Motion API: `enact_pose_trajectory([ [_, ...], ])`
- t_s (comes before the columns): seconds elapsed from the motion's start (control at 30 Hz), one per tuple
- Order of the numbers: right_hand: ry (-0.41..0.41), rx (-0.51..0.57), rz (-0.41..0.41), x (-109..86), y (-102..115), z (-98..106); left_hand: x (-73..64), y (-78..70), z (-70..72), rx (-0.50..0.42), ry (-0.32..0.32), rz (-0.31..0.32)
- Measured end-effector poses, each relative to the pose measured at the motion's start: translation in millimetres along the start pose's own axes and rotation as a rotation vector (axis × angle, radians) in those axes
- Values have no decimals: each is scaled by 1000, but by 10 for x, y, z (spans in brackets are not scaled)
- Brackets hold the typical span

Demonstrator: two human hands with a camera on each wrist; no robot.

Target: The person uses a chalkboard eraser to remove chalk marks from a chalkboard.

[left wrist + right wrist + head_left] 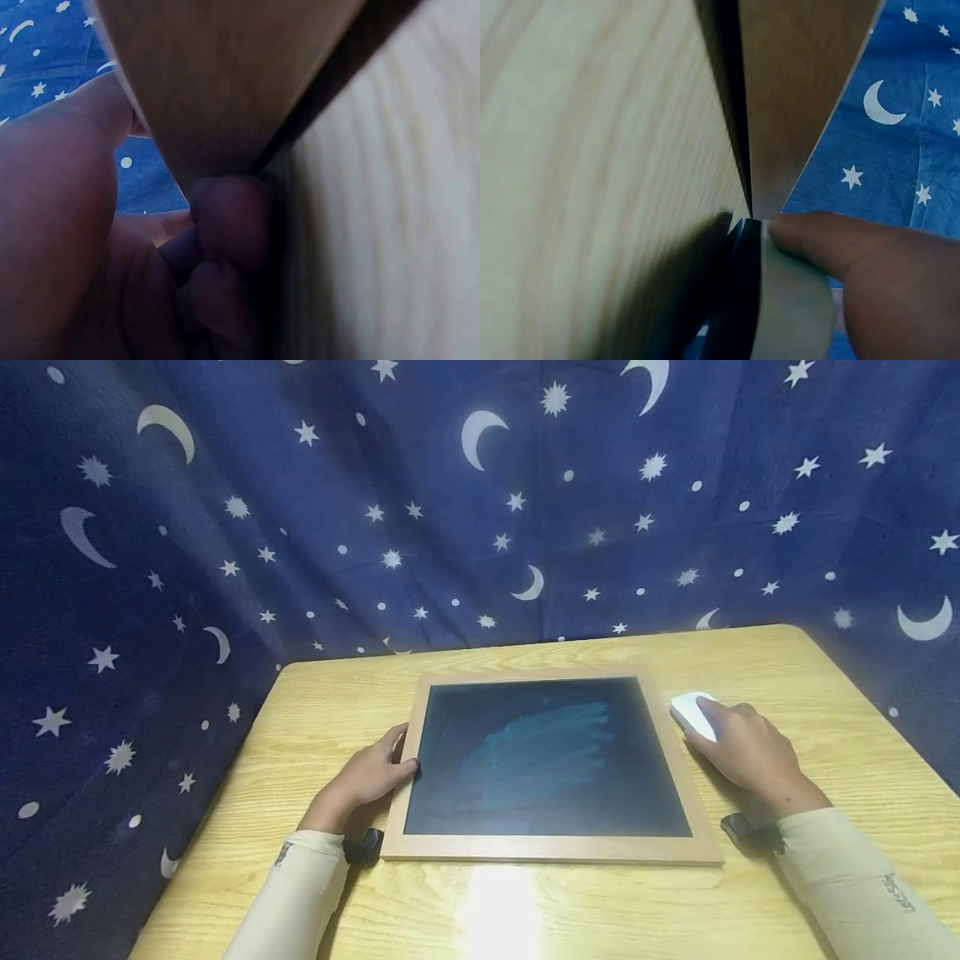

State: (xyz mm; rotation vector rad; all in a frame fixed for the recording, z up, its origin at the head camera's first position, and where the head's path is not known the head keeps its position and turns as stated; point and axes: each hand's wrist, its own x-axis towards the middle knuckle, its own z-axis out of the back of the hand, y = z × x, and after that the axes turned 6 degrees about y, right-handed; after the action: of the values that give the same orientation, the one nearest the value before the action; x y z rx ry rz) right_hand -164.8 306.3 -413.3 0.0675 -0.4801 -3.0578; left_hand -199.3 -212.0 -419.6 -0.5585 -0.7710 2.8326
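Observation:
A small chalkboard [465, 710] in a light wooden frame [555, 847] lies on the table, with a smeared blue-green chalk patch across its dark surface. My left hand [365, 774] grips the frame's left side, thumb over the top; in the left wrist view curled fingertips [234, 214] meet the frame's edge. Right of the board, my right hand [752, 750] holds a white-topped board eraser [692, 713]. The right wrist view shows the eraser's dark underside [736, 300] facing the tabletop and a finger [817, 234] along its pale top.
The wood-grain table [600, 902] has rounded far corners. A blue curtain [420, 468] with moons and stars hangs behind it and along the left. Dark wrist cameras [365, 847] sit under both pale sleeves [296, 893]. Glare brightens the table's front.

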Motion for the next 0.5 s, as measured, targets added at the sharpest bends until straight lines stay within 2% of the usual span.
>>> enact_pose_trajectory([
  [0.37, 25, -11, -39, -127, -169, 35, 149, -161, -36, 16, 10, -48],
  [0.5, -11, 5, -28, -128, -143, 61, 150, -173, -11, 1, 24, -52],
])
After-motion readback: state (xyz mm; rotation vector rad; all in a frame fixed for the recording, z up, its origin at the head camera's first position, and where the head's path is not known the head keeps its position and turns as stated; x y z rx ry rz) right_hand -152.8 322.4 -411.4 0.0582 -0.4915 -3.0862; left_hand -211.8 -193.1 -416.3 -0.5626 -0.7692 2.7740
